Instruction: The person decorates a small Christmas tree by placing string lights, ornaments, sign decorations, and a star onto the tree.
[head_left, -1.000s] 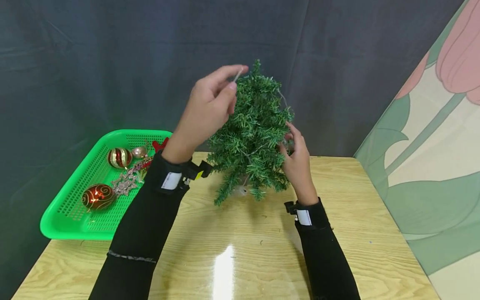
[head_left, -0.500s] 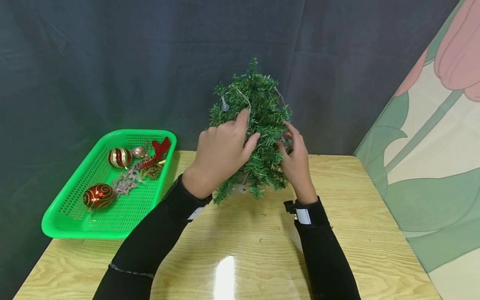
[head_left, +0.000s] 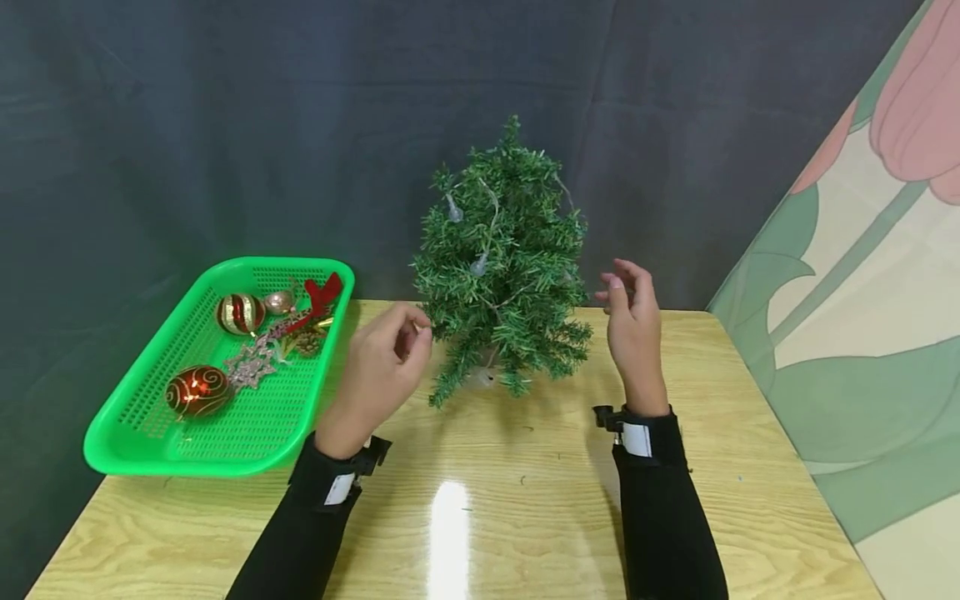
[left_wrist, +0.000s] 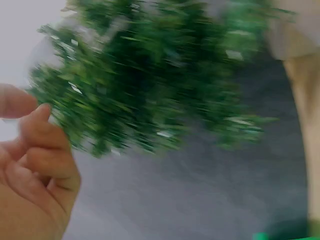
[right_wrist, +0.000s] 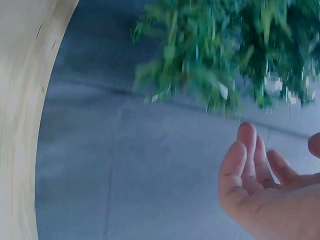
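A small green artificial Christmas tree (head_left: 510, 275) stands upright on the wooden table. Clear bulbs on a thin light string hang on its front; one bulb (head_left: 478, 265) sits mid-front and another bulb (head_left: 454, 210) hangs at the upper left. My left hand (head_left: 386, 367) is at the tree's lower left, its fingers loosely bent and apart from the branches. Nothing shows between thumb and fingers in the left wrist view. To the tree's right, my right hand (head_left: 633, 333) is raised with relaxed, bent fingers, holding nothing. The tree is blurred in both wrist views.
A green plastic basket (head_left: 101, 450) stands at the left, holding a striped bauble (head_left: 240, 314), a red-gold bauble (head_left: 198, 391), a glittery snowflake (head_left: 251, 362), a red bow (head_left: 322, 292) and a pine cone (head_left: 309, 340). A dark curtain (head_left: 375, 108) hangs behind.
My left hand has come down from the upper tree, off the light string, to the lower left. My right hand has let go of the tree's right side and moved right.
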